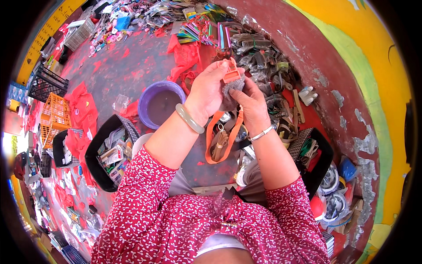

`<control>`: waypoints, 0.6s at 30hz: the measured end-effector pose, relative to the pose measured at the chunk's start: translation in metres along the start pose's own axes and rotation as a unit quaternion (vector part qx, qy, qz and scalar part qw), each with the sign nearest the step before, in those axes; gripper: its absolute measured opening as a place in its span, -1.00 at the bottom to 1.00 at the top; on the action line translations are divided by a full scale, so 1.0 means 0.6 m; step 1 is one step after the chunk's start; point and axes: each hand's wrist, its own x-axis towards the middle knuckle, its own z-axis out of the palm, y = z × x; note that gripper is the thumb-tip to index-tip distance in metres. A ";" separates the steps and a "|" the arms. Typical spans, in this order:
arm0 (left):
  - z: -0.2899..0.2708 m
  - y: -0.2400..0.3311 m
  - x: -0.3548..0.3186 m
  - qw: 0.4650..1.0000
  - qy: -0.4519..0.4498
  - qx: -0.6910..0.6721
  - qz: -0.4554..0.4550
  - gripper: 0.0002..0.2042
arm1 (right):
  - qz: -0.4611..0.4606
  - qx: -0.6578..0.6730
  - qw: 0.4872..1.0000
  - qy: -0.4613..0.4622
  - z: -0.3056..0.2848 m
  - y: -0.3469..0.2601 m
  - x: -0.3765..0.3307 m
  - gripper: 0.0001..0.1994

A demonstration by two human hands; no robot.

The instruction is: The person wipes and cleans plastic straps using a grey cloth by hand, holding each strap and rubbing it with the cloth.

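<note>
In front of me, my left hand is closed on an orange plastic piece, which looks like a buckle with an open frame. My right hand pinches a grey fuzzy cloth or pad against its lower side. Both hands are raised and close together. Below them an orange strap forms a loop; where its upper ends lead is hidden behind the cloth and fingers. A purple bucket of murky water stands left of my left wrist.
Black bins hold small packaged goods at left and cords at right. Piles of straps and bags line the peeling red wall. Orange crates, red cloth and scattered goods cover the left. Colourful strips lie ahead.
</note>
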 end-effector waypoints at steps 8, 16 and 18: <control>0.019 -0.007 -0.005 0.984 -0.038 0.169 0.047 -0.76 | 0.095 0.059 0.993 -0.037 -0.019 -0.008 0.001 -0.76; 0.001 -0.009 0.002 0.989 -0.042 0.067 -0.124 -0.74 | 0.105 0.139 0.983 -0.053 -0.020 -0.018 0.000 -0.78; -0.001 -0.013 0.003 0.994 -0.038 0.045 -0.097 -0.74 | 0.121 0.150 0.980 -0.048 -0.020 -0.017 0.001 -0.77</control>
